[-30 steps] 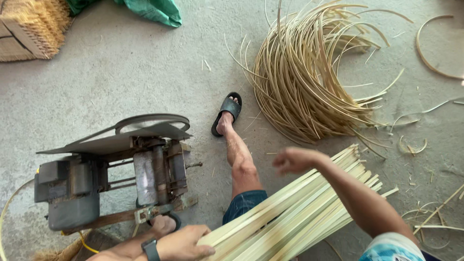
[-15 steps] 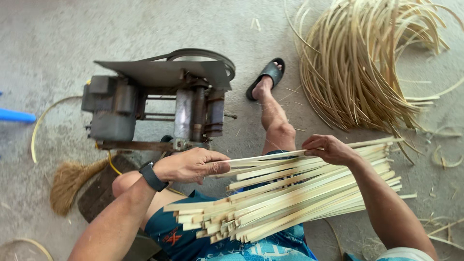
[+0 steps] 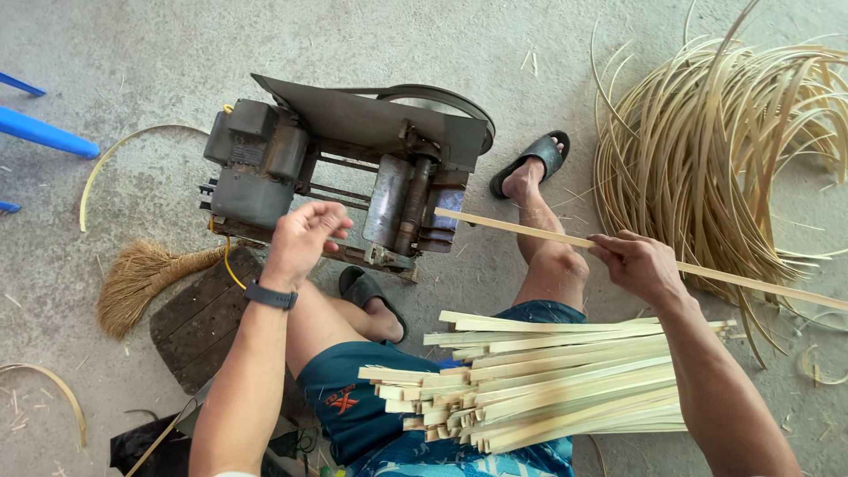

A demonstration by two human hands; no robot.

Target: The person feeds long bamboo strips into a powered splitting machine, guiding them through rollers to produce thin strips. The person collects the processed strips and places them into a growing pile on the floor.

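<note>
Coil [image 3: 707, 159]: thin cane strips, on floor, far right.
Machine [image 3: 353, 168]: grey, motor on left, rollers on right.
Bundle [image 3: 548, 380]: cut slats across lap.
Slat [image 3: 530, 231]: tip at rollers, other end over coil.
Right hand [image 3: 640, 265]: fingers pinched shut around slat.
Left hand [image 3: 305, 238]: fingers loosely curled, holding nothing, over machine.

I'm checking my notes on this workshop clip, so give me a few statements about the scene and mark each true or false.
1. The right hand grips a long bamboo strip aimed at the machine. True.
2. The left hand holds a strip as well. False: it is open over the machine, holding nothing.
3. A bundle of strips lies across the lap. True.
4. The small broom lies right of the machine. False: it lies to its left.
</note>
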